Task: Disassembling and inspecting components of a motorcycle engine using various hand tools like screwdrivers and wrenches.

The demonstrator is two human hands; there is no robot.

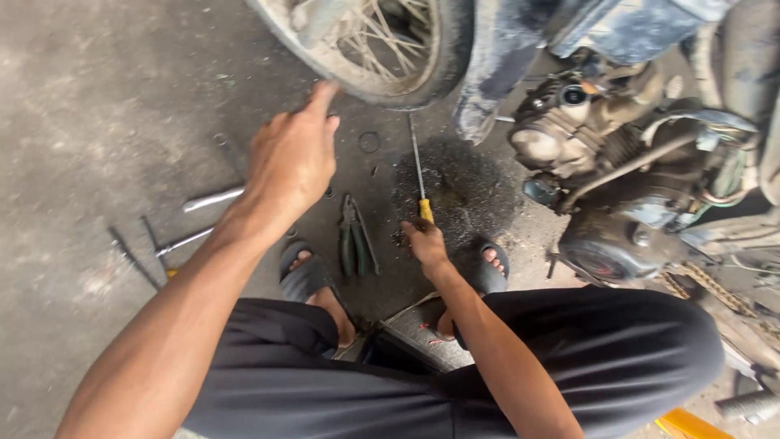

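Note:
My left hand [294, 154] is raised over the concrete floor, fingers loosely together and pointing toward the motorcycle's front wheel [382, 49]; it holds nothing. My right hand [424, 242] reaches down between my feet and grips the yellow handle of a long screwdriver [420, 175], whose thin shaft lies on the floor pointing toward the wheel. A pair of pliers [356, 237] lies on the floor between my two hands, near my left foot in a dark sandal.
The motorcycle engine [601, 171] and a drive chain [715, 284] are at the right. A dark oil stain [463, 191] spreads under the screwdriver. Metal rods and wrenches [203, 199] lie at the left. A small ring [369, 142] sits near the tyre.

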